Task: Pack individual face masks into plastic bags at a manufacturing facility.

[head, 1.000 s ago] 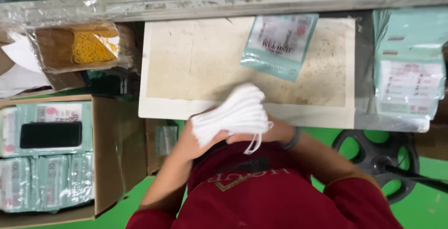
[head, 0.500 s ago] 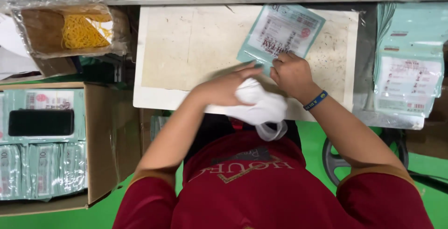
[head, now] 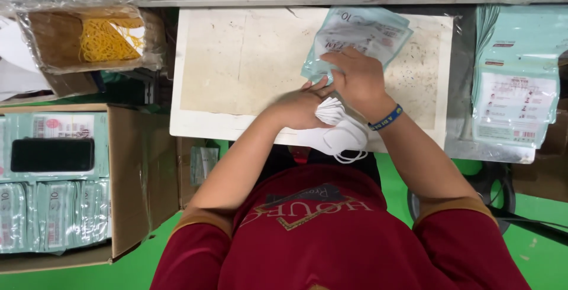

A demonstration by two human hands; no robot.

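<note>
My left hand [head: 297, 109] grips a stack of folded white face masks [head: 333, 129] at the near edge of a pale stone board [head: 236, 65]. Their ear loops hang over the edge. My right hand [head: 355, 79], with a blue wristband, pinches the near end of a teal plastic pouch [head: 362, 31] that lies on the board. The mask stack sits right below the pouch's near end, between both hands. Whether the pouch mouth is open is hidden by my fingers.
At left, a cardboard box [head: 136, 166] holds filled teal pouches with a black phone [head: 52, 154] on top. A small box of yellow rubber bands [head: 106, 39] stands at far left. Empty teal pouches [head: 515, 89] are piled at right. The floor is green.
Both hands rose from the board's near edge toward the pouch. My right hand took hold of the pouch, and the mask stack came up under its near end.
</note>
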